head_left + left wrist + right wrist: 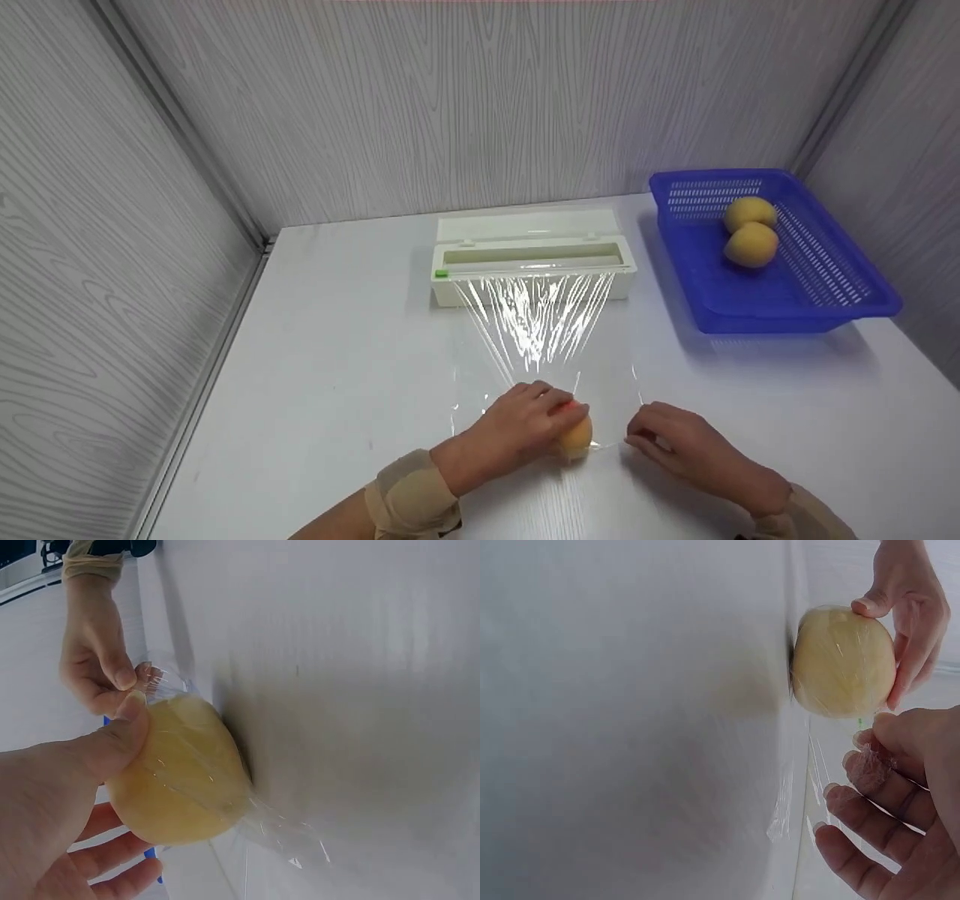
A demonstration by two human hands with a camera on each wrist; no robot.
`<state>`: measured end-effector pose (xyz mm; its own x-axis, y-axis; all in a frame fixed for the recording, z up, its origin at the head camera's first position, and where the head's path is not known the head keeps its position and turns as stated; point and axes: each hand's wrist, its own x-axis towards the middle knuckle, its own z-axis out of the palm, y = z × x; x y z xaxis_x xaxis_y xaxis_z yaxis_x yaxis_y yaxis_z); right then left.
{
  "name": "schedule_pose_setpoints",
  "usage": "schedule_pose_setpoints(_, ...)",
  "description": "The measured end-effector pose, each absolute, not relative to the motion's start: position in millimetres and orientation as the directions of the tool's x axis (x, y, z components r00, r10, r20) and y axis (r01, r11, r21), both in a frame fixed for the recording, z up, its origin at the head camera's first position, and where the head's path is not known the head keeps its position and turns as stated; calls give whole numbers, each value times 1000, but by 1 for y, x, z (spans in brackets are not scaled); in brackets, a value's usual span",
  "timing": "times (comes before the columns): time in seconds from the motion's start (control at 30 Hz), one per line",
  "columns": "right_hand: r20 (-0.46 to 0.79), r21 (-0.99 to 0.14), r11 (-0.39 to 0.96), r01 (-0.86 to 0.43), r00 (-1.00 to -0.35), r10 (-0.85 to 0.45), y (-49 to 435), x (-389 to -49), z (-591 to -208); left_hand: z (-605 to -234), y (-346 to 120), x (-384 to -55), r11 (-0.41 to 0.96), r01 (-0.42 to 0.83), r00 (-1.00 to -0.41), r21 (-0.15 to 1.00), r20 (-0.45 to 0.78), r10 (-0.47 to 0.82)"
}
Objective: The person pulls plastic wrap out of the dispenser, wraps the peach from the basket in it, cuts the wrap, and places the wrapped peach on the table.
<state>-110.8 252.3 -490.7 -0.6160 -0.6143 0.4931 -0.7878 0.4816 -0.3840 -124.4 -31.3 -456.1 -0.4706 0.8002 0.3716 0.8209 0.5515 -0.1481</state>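
Note:
My left hand (pixel 517 424) grips a round yellow fruit (pixel 576 436), peach-like, low over the white table, thumb and fingers on either side of it. Clear plastic wrap (pixel 534 330) runs from a white dispenser box (pixel 532 274) toward me and covers the fruit; in the left wrist view, film clings to the fruit (pixel 184 772) and trails off one side. To the right of the fruit, my right hand (pixel 679 450) pinches the edge of the film between thumb and index finger. Bunched film (pixel 870 765) lies against its fingers in the right wrist view.
A blue plastic basket (pixel 772 319) stands at the back right with two more yellow fruits (pixel 751 244) inside. The dispenser's lid (pixel 525 223) is flipped back, and a green piece (pixel 442 274) sits at its left end. Grey wood-grain panels (pixel 450 105) enclose the table.

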Motion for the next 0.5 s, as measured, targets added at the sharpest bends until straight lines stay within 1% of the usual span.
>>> schedule_pose_setpoints(0.13,503,-383,475,-792,-610,-612,252,-112,-491,-457,-33,-126,545,828,-463,-134,386,798)
schedule_pose_setpoints(0.37,501,-343,529,-776,-628,-596,253,-114,-491,-463,-32,-127,531,835,-429,-142,435,791)
schedule_pose_setpoints(0.5,527,-311,547,-777,-620,-581,250,-114,-487,-464,-32,-128,520,845,-422,-129,436,794)
